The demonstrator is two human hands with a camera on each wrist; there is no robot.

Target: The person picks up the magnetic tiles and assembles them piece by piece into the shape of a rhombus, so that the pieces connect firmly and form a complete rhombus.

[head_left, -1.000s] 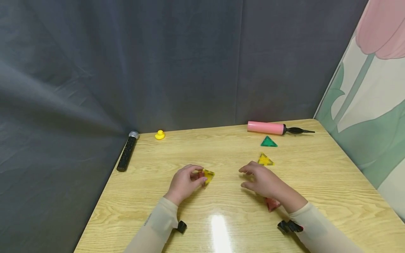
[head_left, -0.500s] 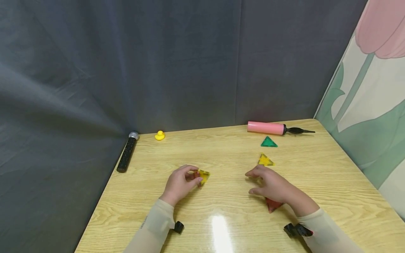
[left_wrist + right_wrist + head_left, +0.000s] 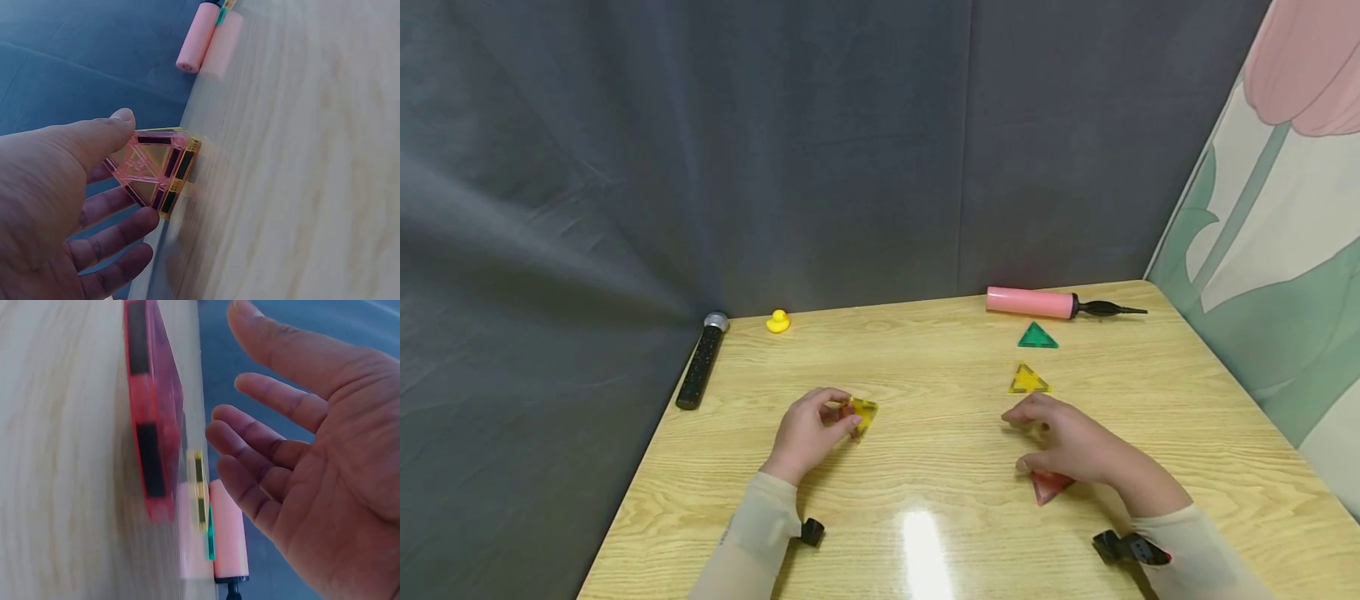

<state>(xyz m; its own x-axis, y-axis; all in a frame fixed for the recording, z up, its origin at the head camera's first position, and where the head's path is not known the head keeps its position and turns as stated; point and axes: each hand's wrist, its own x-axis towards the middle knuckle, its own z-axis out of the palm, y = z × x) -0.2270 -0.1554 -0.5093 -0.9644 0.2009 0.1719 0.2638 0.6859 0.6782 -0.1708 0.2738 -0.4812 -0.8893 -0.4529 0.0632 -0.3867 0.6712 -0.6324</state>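
Note:
My left hand (image 3: 805,433) pinches a small stack of triangular magnetic tiles between thumb and fingers, left of the table's middle. In the left wrist view a red tile (image 3: 140,165) lies flat against a yellow tile (image 3: 185,167). On the right, my right hand (image 3: 1078,442) hovers with its fingers spread and nothing held. Below its thumb lies another red triangular tile (image 3: 1051,487), partly covered by the hand in the head view. Just beyond those fingers is a second yellow tile (image 3: 1028,380), and farther back a green tile (image 3: 1038,336).
A pink balloon pump (image 3: 1030,302) with a black nozzle lies along the back right of the wooden table (image 3: 925,467). At the back left are a yellow rubber duck (image 3: 778,322) and a black microphone (image 3: 702,362). A dark curtain (image 3: 850,150) hangs behind.
My left hand has drawn to the left, carrying the stacked tiles. My right hand has moved right and nearer me, uncovering more of the yellow tile on the table.

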